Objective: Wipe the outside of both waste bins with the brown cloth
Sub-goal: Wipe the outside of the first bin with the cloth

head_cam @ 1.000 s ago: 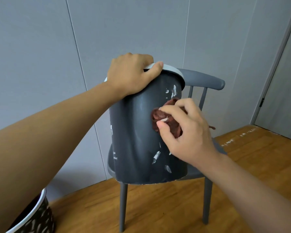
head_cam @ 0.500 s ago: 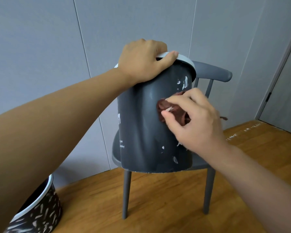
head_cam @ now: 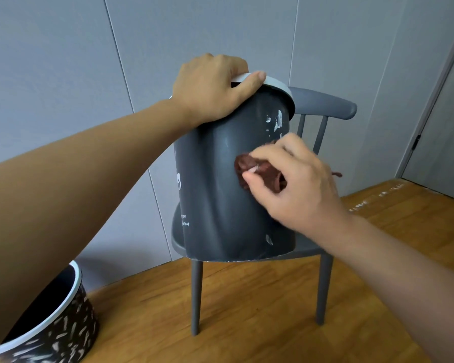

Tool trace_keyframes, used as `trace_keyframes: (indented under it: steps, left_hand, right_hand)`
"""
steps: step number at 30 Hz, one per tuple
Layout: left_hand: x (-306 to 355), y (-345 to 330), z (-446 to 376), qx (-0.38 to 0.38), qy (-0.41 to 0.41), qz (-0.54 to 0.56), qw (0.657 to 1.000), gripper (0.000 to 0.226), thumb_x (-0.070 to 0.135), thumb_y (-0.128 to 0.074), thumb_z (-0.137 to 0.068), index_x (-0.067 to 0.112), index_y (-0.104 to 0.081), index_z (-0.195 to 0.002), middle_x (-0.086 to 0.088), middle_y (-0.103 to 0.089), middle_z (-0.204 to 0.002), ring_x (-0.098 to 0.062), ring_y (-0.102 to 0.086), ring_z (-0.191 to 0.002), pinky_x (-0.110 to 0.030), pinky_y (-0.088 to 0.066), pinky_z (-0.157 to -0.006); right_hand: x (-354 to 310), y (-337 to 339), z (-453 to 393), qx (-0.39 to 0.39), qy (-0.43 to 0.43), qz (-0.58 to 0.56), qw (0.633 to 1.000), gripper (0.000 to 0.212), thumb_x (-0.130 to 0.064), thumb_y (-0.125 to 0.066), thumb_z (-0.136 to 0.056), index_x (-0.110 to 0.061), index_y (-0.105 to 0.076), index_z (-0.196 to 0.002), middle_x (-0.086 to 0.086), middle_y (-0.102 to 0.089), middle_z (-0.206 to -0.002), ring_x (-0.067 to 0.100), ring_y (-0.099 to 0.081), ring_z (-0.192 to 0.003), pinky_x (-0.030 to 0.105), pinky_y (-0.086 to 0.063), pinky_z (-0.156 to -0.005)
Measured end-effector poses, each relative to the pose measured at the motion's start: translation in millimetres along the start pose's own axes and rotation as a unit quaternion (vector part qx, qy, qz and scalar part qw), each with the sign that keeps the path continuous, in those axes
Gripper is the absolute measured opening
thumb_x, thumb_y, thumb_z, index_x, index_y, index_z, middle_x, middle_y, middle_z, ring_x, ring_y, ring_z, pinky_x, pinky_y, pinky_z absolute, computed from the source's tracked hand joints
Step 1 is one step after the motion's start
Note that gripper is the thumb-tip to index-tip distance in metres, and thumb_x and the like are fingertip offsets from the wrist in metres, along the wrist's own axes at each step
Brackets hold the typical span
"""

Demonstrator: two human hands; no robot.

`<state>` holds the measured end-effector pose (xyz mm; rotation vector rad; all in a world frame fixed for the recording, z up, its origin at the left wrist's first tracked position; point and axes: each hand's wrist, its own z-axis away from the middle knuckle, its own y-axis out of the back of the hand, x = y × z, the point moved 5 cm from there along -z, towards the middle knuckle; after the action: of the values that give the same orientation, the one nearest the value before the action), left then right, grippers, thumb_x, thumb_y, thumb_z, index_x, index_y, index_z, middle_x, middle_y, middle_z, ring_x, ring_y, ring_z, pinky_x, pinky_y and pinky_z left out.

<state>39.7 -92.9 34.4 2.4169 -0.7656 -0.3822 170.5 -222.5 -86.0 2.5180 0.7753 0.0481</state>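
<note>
The left hand point(head_cam: 210, 90) gripped the rim of the grey bin point(head_cam: 220, 195), which was held up before the chair point(head_cam: 323, 106). The right hand point(head_cam: 291, 184) pinched the brown cloth point(head_cam: 249, 166) against the bin's upright side. Unwiped wall lay left of the fingers. The second bin point(head_cam: 50, 334) stood on the floor, lower left.

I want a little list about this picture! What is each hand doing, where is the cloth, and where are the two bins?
left hand: grips the white rim of the grey bin
right hand: holds the brown cloth, pressed on the grey bin's side
grey bin: held up, tilted, in front of the grey chair
patterned bin: stands on the wooden floor, lower left, untouched
wiping: under way on the grey bin only
</note>
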Motion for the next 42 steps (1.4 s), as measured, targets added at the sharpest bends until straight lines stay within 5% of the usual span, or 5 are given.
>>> trace_keyframes:
  steps: [6,14,24,31,42]
  left_hand:
    - [-6.7,1.3,3.2,0.006,0.009,0.019,1.000,0.058,0.065,-0.038,-0.096,0.016,-0.037,-0.065,-0.003,-0.041,-0.055,-0.029,-0.044,-0.064,-0.034,-0.026,-0.058]
    - [-10.9,7.7,11.0,0.022,0.012,0.018,1.000,0.061,0.065,-0.037,-0.095,0.010,-0.047,-0.072,-0.007,-0.046,-0.058,-0.033,-0.047,-0.066,-0.037,-0.032,-0.057]
    - [-21.1,8.0,15.1,0.023,0.021,0.062,0.998,0.056,0.063,-0.040,-0.095,0.015,-0.044,-0.067,-0.005,-0.042,-0.057,-0.027,-0.043,-0.062,-0.037,-0.034,-0.058]
    - [-15.4,10.5,15.6,0.023,0.013,0.064,0.998,0.056,0.063,-0.041,-0.094,0.016,-0.039,-0.064,-0.005,-0.039,-0.055,-0.029,-0.040,-0.061,-0.035,-0.030,-0.056]
    - [-29.5,15.4,24.1,0.024,0.039,0.098,0.994,0.056,0.060,-0.045,-0.095,0.015,-0.035,-0.064,-0.005,-0.037,-0.056,-0.026,-0.036,-0.060,-0.038,-0.032,-0.059]
  right_hand:
    - [-23.7,-3.1,74.1,-0.162,0.105,-0.035,0.981,0.024,-0.040,-0.067,-0.095,-0.017,-0.068,-0.101,-0.004,-0.051,-0.092,0.013,-0.052,-0.076,0.030,-0.052,-0.062]
    - [14.4,7.7,-9.7,0.060,-0.075,-0.053,0.994,0.027,-0.036,-0.068,-0.093,-0.016,-0.072,-0.110,0.002,-0.060,-0.099,0.016,-0.059,-0.086,0.031,-0.048,-0.072]
    - [-21.9,-3.3,71.3,-0.125,0.069,-0.084,0.986,0.019,-0.033,-0.072,-0.092,-0.015,-0.071,-0.097,-0.005,-0.056,-0.088,0.013,-0.056,-0.075,0.031,-0.051,-0.062]
    - [17.6,7.1,8.3,0.035,-0.078,-0.063,0.994,0.024,-0.036,-0.068,-0.093,-0.017,-0.072,-0.108,-0.002,-0.060,-0.095,0.011,-0.057,-0.080,0.023,-0.049,-0.068]
    - [-9.5,4.5,40.7,-0.045,-0.017,-0.119,0.992,0.018,-0.032,-0.071,-0.091,-0.017,-0.072,-0.101,-0.006,-0.061,-0.091,0.012,-0.060,-0.078,0.030,-0.052,-0.066]
